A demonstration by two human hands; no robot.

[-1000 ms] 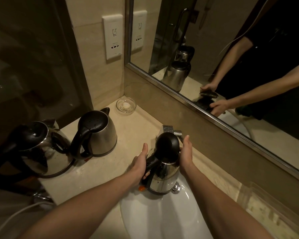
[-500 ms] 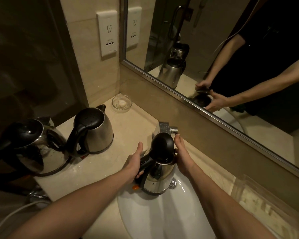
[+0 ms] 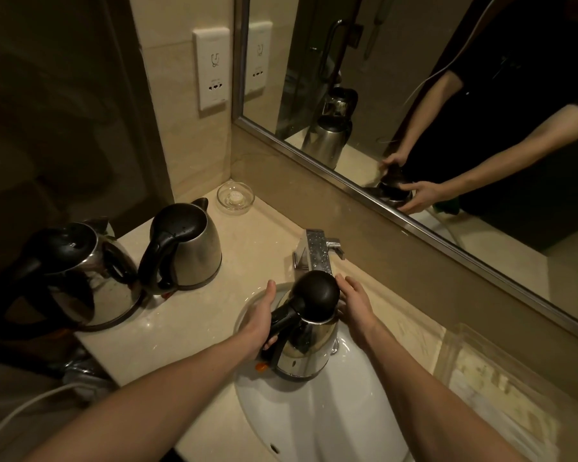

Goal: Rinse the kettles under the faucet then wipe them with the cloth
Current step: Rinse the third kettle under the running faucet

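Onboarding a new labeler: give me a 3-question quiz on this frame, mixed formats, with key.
1. True or false: the lid of the kettle held over the sink is open.
2. Multiple choice: the left hand grips the kettle's A) spout B) handle C) base.
3. Fill in: besides the held one, ___ kettles stand on the counter.

Key
1. False: the black lid is shut, just below the faucet.
2. B. The right hand lies flat against the other side, beside the lid.
3. Two: a near one and a far one, both left of the sink.
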